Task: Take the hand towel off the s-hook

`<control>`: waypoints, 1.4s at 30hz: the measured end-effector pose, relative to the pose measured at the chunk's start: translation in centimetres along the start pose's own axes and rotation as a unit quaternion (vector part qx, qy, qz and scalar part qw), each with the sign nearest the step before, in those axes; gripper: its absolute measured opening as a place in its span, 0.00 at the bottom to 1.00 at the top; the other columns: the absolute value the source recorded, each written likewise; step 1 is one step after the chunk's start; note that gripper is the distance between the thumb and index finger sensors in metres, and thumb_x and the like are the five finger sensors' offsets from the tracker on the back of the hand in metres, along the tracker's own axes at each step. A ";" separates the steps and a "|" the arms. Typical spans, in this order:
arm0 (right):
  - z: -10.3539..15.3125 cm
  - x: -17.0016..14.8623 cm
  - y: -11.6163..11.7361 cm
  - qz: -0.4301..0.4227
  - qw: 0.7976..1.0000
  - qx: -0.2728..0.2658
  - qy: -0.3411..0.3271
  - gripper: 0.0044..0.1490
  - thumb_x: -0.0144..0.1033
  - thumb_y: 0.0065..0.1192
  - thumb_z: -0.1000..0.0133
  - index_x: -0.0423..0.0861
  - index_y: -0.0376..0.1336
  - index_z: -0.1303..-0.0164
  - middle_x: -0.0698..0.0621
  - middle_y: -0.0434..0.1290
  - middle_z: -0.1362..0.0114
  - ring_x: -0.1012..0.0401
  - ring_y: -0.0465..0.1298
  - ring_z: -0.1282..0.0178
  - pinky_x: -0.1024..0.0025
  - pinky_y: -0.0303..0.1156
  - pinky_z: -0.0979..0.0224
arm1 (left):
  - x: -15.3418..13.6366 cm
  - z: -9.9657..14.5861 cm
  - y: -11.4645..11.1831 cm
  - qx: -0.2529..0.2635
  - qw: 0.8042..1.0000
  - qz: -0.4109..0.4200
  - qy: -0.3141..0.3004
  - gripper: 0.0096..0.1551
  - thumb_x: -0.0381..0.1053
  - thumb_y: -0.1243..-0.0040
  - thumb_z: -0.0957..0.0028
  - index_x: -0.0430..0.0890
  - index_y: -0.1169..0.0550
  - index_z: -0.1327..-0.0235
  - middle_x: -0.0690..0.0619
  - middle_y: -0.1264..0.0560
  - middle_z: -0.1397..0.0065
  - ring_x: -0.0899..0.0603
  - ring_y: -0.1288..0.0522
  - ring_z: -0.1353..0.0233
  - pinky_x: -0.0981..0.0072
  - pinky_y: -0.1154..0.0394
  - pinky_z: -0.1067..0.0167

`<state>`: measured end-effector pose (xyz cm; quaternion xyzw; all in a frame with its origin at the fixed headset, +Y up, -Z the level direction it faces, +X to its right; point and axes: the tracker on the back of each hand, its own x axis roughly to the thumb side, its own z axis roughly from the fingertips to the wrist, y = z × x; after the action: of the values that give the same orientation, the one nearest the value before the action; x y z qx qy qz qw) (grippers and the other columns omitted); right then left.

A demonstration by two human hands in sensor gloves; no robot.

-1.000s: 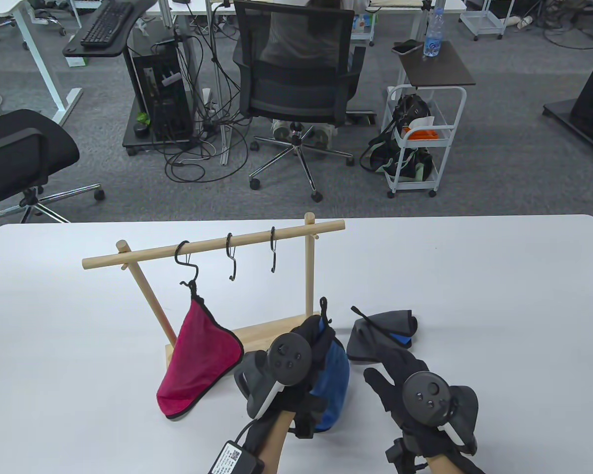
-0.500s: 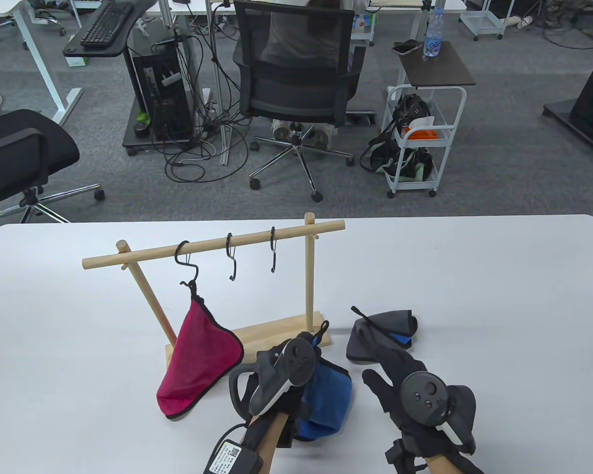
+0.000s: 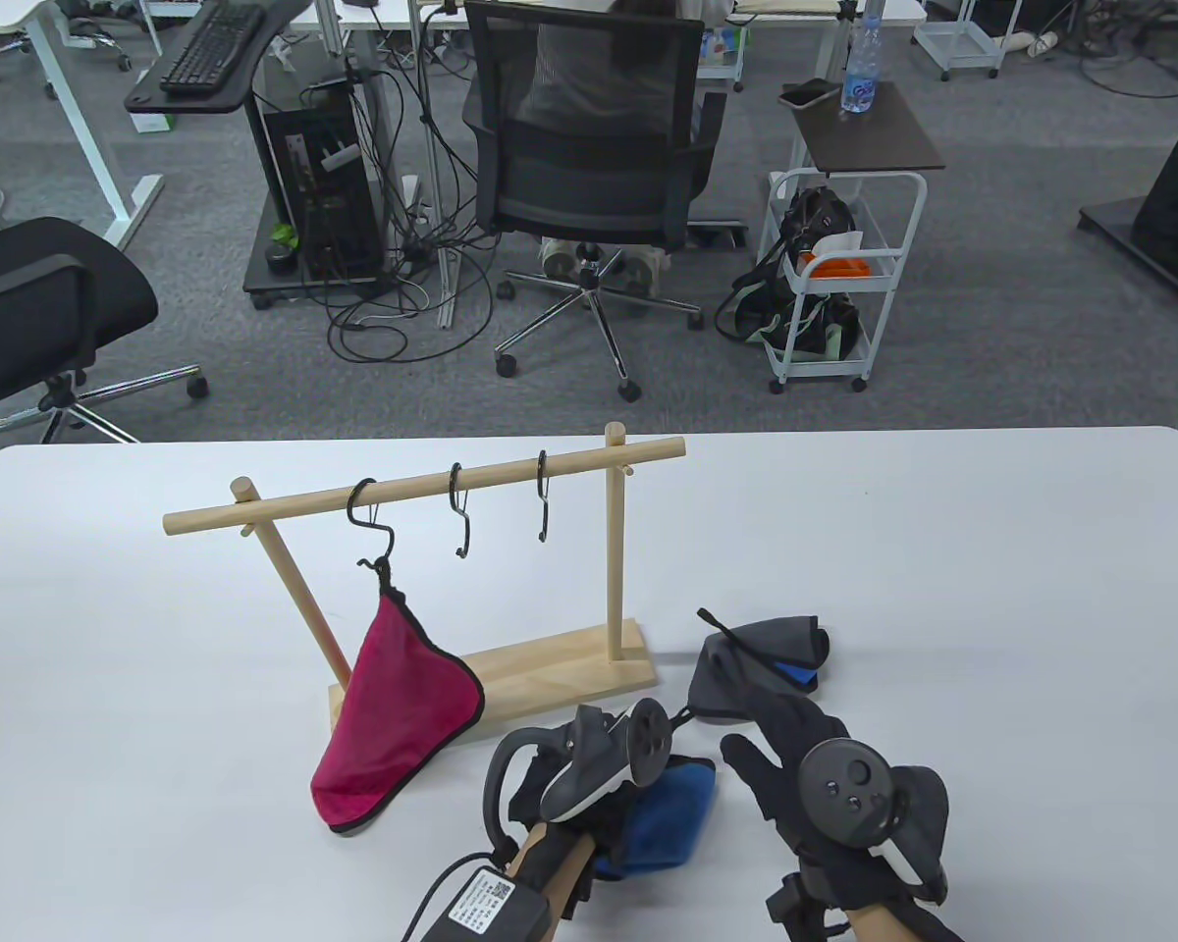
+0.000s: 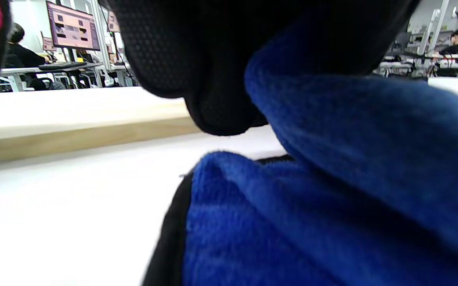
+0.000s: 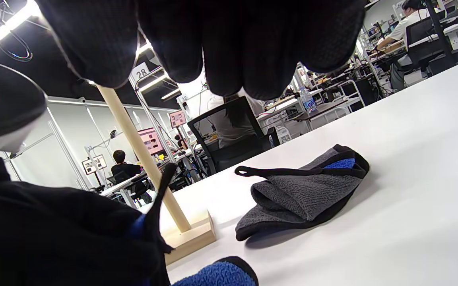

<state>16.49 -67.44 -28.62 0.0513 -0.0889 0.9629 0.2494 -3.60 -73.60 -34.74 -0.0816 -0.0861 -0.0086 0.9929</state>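
Note:
A red hand towel [image 3: 398, 721] hangs by its loop from the left S-hook [image 3: 371, 525] on the wooden rack's rail [image 3: 422, 483]. Two more S-hooks [image 3: 461, 520] hang bare. My left hand [image 3: 616, 807] grips a blue towel [image 3: 672, 805] and holds it crumpled low on the table in front of the rack base [image 3: 550, 659]. In the left wrist view the blue towel [image 4: 332, 178] fills the frame under my gloved fingers [image 4: 213, 79]. My right hand [image 3: 795, 751] is open and holds nothing, just in front of a grey towel [image 3: 756, 667].
The grey towel [image 5: 300, 194] lies flat on the white table [image 3: 991, 589] right of the rack post [image 5: 141, 159]. Beyond the table's far edge are an office chair [image 3: 589, 147], a white cart [image 3: 844, 285] and cables on the floor.
My left hand has lowered the blue towel from beside the rack post down to the table and drawn it toward me. The right hand has barely moved.

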 end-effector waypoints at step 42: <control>0.1 0.1 0.0 -0.001 1.000 0.003 -0.006 0.36 0.54 0.62 0.33 0.48 0.60 0.18 0.37 0.67 0.19 0.41 0.71 0.25 0.42 0.64 0.22 | -0.7 2.9 4.0 0.029 0.999 0.000 -0.041 0.38 0.72 0.45 0.42 0.53 0.26 0.23 0.48 0.20 0.28 0.41 0.16 0.37 0.52 0.21 0.38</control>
<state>16.39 -67.45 -28.50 0.0581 -0.0876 0.9627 0.2492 -4.66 -69.17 -32.69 -0.0528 -0.1273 -0.0024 0.9905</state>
